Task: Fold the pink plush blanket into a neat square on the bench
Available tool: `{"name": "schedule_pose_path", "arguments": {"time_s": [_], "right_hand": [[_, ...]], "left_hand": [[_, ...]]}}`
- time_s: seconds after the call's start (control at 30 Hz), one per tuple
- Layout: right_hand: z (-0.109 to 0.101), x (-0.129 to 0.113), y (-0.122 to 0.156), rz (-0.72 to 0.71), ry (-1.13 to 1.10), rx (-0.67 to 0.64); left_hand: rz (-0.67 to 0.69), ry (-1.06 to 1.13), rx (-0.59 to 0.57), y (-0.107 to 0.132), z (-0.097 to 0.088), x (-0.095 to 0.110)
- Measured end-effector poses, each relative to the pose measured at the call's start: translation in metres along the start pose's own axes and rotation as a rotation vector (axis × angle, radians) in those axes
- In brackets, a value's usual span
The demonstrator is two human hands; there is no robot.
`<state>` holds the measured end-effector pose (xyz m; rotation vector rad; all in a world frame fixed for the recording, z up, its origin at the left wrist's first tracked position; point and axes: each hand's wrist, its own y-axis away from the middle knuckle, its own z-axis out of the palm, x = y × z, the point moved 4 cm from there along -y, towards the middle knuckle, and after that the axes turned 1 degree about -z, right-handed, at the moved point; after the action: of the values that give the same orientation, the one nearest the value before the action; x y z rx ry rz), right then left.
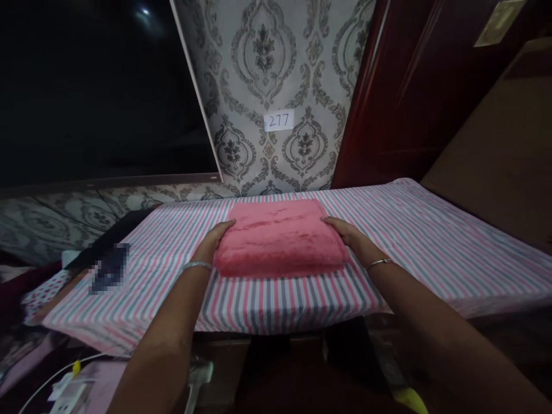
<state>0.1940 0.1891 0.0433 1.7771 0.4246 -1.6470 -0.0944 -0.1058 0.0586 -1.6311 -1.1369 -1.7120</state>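
Note:
A folded pink fluffy cloth (278,236) lies flat in the middle of a table covered by a pink, grey and white striped sheet (414,230). My left hand (213,238) rests against the cloth's left side, fingers stretched along its edge. My right hand (347,234) lies against the right side, fingers flat on the corner. Both wrists wear thin silver bangles. Neither hand grips the cloth; they press its two sides.
A patterned grey wall with a white label reading 277 (278,121) stands behind the table. A dark red door (401,98) is at the right. Dark items and a spotted cloth (43,290) lie at the left. White cables (64,385) sit low left.

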Motion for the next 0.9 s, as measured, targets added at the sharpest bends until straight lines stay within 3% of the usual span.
{"name": "schedule_pose_path", "arguments": {"time_s": [0.07, 0.17, 0.33, 0.4, 0.47, 0.57, 0.67, 0.77, 0.9], "right_hand": [[0.000, -0.004, -0.005, -0.031, -0.034, 0.064], [-0.002, -0.001, -0.009, -0.081, -0.026, 0.120], [-0.019, 0.020, -0.011, -0.012, 0.077, 0.116], [-0.022, 0.011, -0.015, -0.023, 0.210, 0.127], [-0.016, -0.015, -0.023, -0.115, 0.459, 0.205], [0.018, -0.064, -0.042, -0.275, 0.728, 0.263], [0.062, -0.089, -0.059, -0.325, 0.825, 0.231], [0.084, -0.080, -0.067, -0.327, 0.915, 0.228], [0.079, -0.039, -0.071, -0.315, 1.078, 0.225]], "left_hand": [[0.099, -0.069, 0.058, -0.005, -0.001, 0.002], [0.144, -0.159, 0.131, -0.010, 0.000, -0.002], [0.002, -0.147, 0.069, -0.015, -0.006, -0.013], [-0.019, -0.188, 0.089, -0.020, -0.009, -0.004], [0.078, -0.314, 0.168, -0.026, -0.005, 0.020], [0.279, -0.517, 0.216, -0.039, 0.030, 0.065], [0.428, -0.815, 0.094, -0.050, 0.087, 0.091], [0.423, -0.946, 0.061, -0.057, 0.119, 0.082], [0.327, -1.158, 0.070, -0.062, 0.119, 0.039]]}}
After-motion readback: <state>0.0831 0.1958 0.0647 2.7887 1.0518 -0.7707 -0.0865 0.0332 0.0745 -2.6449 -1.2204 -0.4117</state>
